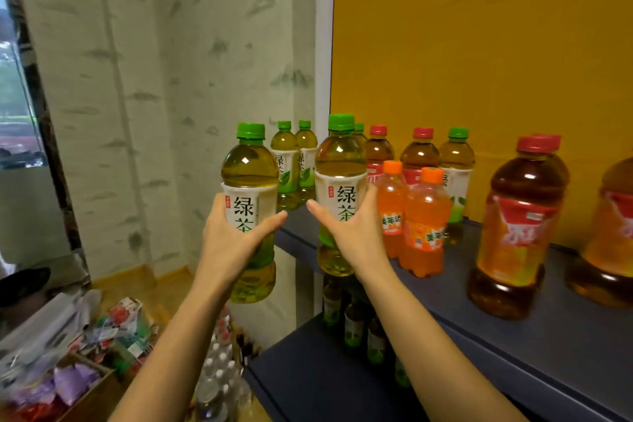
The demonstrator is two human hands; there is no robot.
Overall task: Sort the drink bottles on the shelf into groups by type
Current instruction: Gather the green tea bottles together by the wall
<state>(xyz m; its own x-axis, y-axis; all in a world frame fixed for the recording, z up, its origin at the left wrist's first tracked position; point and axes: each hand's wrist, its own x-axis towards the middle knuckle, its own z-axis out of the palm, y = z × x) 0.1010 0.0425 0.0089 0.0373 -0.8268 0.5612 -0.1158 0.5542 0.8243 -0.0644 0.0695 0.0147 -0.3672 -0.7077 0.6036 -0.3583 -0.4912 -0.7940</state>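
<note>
While we are holding both arms out ahead of us, we are looking past a box of packets (68, 370) and some clear water bottles (219, 370) sitting low on our left. Our left hand (233, 243) is gripping the first green tea bottle (249, 178) around its label, with the thumb curling across the front and the fingers going round the far side. We are holding it upright in the air, just off the left end of the shelf (548, 336).

Our right hand (356, 236) is clasping the second green tea bottle (339, 161) between a stretched thumb on the left and fingers on the right. It is upright at the shelf's front left corner, and we are not able to tell whether its base is touching the board.

Just beyond that hand, two orange soda bottles (426, 216) are standing close together. Further right, a large red-capped tea bottle (520, 223) is standing near the front edge.

At the back, two small green tea bottles (285, 154) are sitting side by side at the far left. Two red-capped tea bottles (420, 154) and a green-capped bottle (457, 158) are lining up to their right, before the yellow panel (479, 44).
</note>
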